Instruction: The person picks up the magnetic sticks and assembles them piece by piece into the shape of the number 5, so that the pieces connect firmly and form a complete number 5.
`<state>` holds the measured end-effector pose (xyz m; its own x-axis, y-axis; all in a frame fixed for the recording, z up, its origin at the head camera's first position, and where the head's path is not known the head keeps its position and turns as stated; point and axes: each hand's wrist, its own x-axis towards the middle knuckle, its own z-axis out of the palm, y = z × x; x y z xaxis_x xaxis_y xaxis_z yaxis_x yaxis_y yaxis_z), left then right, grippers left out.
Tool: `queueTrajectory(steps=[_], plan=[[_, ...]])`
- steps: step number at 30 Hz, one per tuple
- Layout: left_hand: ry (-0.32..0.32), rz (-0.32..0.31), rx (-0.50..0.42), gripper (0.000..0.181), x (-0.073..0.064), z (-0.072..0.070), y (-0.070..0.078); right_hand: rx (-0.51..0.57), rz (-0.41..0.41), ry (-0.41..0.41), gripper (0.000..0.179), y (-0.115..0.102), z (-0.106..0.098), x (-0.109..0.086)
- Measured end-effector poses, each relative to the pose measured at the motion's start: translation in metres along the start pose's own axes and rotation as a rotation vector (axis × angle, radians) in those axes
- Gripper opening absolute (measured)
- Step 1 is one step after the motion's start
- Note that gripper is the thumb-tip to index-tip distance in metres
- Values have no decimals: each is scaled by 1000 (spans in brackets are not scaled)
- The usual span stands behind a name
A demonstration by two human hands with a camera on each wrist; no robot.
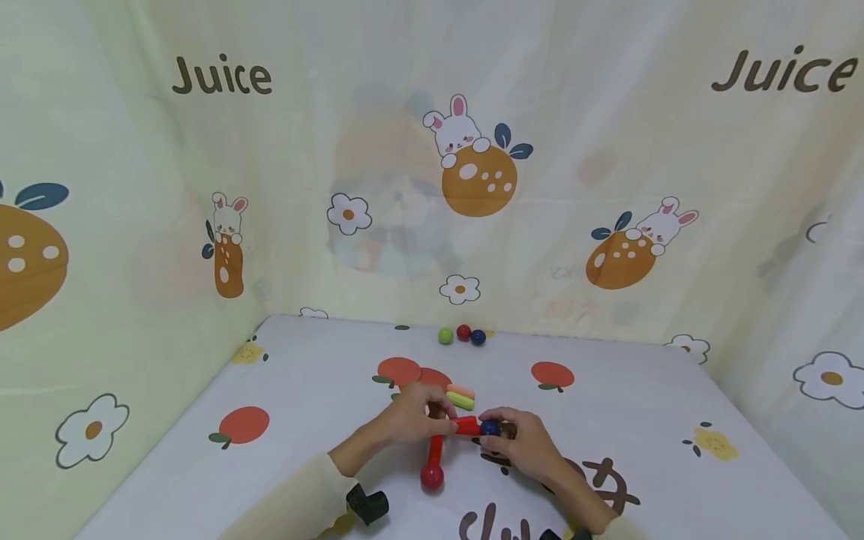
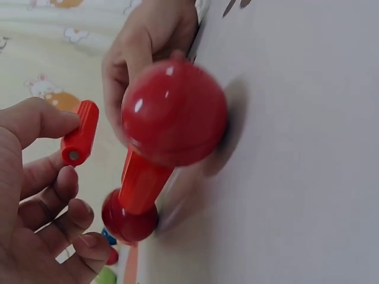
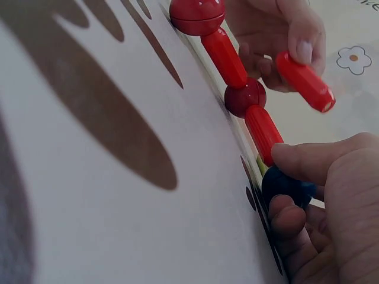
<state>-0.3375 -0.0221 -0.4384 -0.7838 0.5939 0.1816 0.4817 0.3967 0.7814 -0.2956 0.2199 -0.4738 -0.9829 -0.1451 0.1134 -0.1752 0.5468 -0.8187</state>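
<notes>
While the left hand (image 1: pixel 414 414) pinches a ridged red plastic rod (image 3: pixel 305 83), long axis slanting toward the right hand (image 1: pixel 525 444), the latter grips a glossy dark-blue ball (image 3: pixel 288 187) ending a bent red chain (image 3: pixel 245 99). Altogether: three red rods, three red balls (image 3: pixel 197 16), two blue balls; beyond the hands, one green ball (image 1: pixel 445 336), one pink rod (image 1: pixel 461 390), one yellow-green rod (image 1: pixel 460 402).

Booth (image 1: pixel 304 142) with bunny-print curtains (image 1: pixel 594 75) around table (image 1: pixel 317 382)

The left grip (image 2: pixel 50 201) pinches a red rod (image 2: pixel 82 131); another rod (image 2: pixel 144 182) joins two red balls (image 2: pixel 174 112) on the bench (image 2: pixel 296 148), the right grip (image 2: pixel 145 38) behind.
</notes>
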Motion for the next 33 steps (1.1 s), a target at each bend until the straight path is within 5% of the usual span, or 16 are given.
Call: queueTrajectory(steps=[6, 13, 33], plan=[[-107, 62, -9, 5, -14, 5, 5, 12, 29, -4, 38, 0, 0, -1], [-190, 43, -11, 5, -31, 12, 8, 13, 15, -12, 40, 1, 1, -2], [-232, 102, 118, 7, -37, 17, 1, -18, 38, 13, 39, -3, 2, -1]])
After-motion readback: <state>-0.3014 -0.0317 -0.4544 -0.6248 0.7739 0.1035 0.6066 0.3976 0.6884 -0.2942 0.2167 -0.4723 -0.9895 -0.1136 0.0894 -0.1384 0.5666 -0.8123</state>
